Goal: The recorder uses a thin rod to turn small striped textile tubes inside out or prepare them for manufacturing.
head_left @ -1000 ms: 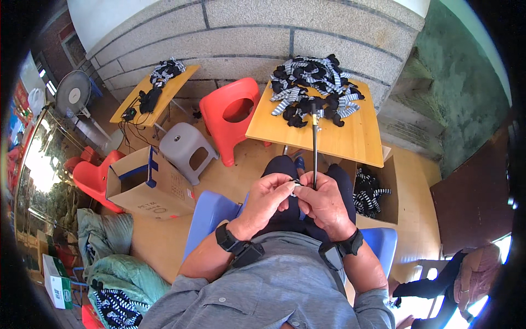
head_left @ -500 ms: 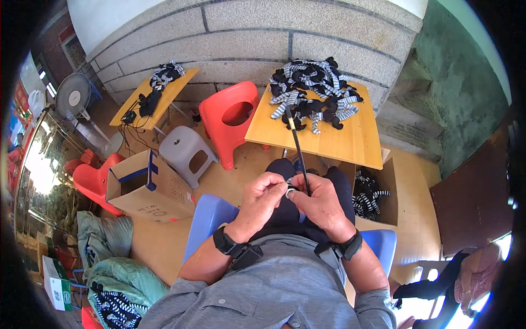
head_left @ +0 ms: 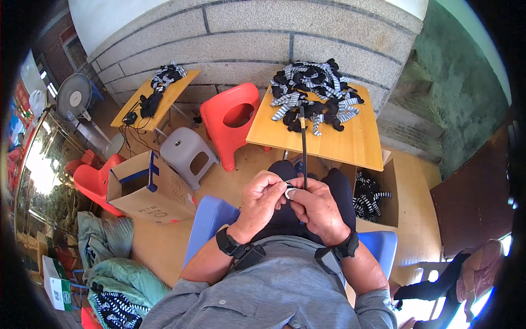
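My left hand (head_left: 262, 196) and my right hand (head_left: 319, 205) meet above my lap, thumbs and fingertips almost touching. Between them they pinch a small black-and-white piece (head_left: 288, 192); it looks like cloth, but the fingers cover most of it. A thin black rod (head_left: 304, 151) with a yellowish band near its far end rises out of my right hand. Its tip overlaps the near side of a pile of striped and black knit pieces (head_left: 312, 82) on the wooden table (head_left: 359, 145). The rod's lower end is hidden by the hand.
An open cardboard box (head_left: 392, 200) with striped pieces stands under the table's right side. To the left are a red chair (head_left: 230, 123), a grey stool (head_left: 189, 159) and another cardboard box (head_left: 159, 194). Another person (head_left: 471, 274) is at the lower right.
The rod has swung from leaning left to nearly upright, its tip shifting right. Both hands stay together on the small piece, with slight finger movement.
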Tool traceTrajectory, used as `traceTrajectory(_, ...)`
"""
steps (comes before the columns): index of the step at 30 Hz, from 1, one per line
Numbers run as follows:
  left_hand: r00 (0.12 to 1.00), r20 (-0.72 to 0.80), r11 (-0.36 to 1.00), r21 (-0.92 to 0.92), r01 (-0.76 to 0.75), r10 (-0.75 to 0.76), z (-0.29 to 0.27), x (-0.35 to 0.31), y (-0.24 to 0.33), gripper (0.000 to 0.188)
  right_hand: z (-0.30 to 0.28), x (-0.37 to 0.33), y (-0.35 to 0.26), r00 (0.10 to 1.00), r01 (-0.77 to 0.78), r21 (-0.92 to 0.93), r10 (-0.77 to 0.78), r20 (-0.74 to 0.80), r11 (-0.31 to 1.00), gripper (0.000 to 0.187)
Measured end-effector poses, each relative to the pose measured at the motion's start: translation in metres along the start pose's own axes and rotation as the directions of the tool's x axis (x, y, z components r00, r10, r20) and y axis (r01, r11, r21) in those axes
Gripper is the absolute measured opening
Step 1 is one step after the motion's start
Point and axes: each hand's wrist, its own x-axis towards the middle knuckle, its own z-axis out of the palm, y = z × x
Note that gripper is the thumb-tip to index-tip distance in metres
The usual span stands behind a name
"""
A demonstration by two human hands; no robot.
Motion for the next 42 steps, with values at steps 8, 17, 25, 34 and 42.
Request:
traceTrajectory(8, 0.990, 0.053, 0.979, -0.155, 0.136, -0.129, -0.003, -0.004, 0.004, 0.014, -0.014, 0.004, 0.014, 0.973, -0.105, 0.314, 0.033, 0.227, 0.944, 0.018)
traceTrajectory(17, 0.998, -0.029, 0.996, 0.069, 0.050, -0.048, 0.000, -0.001, -0.009, 0.012, -0.022, 0.005, 0.014, 0.991, -0.030, 0.203, 0.003, 0.136, 0.979, 0.015)
traceTrajectory(25, 0.998, -0.060, 0.998, 0.064, -0.024, 0.028, 0.009, -0.004, -0.003, 0.010, -0.015, 0.002, 0.019, 0.992, 0.110, 0.109, -0.102, -0.075, 0.988, 0.010)
traceTrajectory(34, 0.990, -0.137, 0.998, -0.050, -0.037, 0.029, 0.013, -0.007, -0.001, 0.010, -0.018, 0.010, 0.031, 0.975, 0.157, 0.355, -0.202, 0.093, 0.921, 0.016)
traceTrajectory(42, 0.984, -0.173, 0.991, -0.133, 0.013, -0.036, 0.017, -0.007, -0.001, 0.008, -0.013, 0.007, 0.018, 0.957, 0.130, 0.310, -0.201, 0.210, 0.942, 0.007)
